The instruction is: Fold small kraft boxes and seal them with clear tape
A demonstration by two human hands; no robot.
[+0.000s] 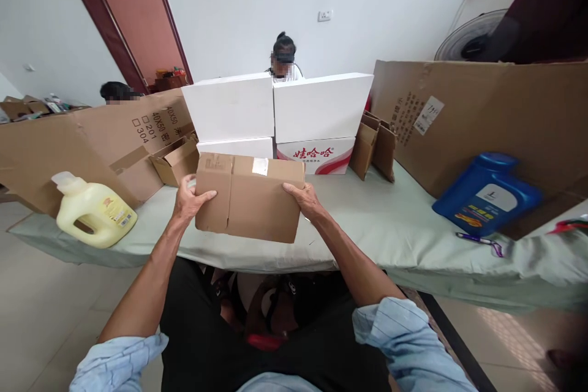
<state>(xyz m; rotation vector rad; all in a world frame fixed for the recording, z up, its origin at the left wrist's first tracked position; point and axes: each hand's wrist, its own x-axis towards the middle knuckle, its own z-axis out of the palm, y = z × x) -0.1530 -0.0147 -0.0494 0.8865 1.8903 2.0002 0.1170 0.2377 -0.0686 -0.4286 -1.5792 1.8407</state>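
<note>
Between my two hands I hold a brown cardboard box [257,202], tilted toward me above the front of the table. A small white label shows near its upper edge. My left hand [189,199] grips its left end, thumb pressed on the near face and fingers behind. At the right end, my right hand [303,199] clasps it the same way, with the fingers mostly hidden. Right behind the box stand stacked white boxes [321,107]; a lower one [316,156] has red printing.
A pale yellow jug [96,211] stands at the left, a blue bottle [489,193] at the right by a purple pen [480,240]. Large cardboard sheets [496,116] and folded cardboard pieces [374,144] flank the white boxes on the cloth-covered table [367,226]. A person [283,58] is behind.
</note>
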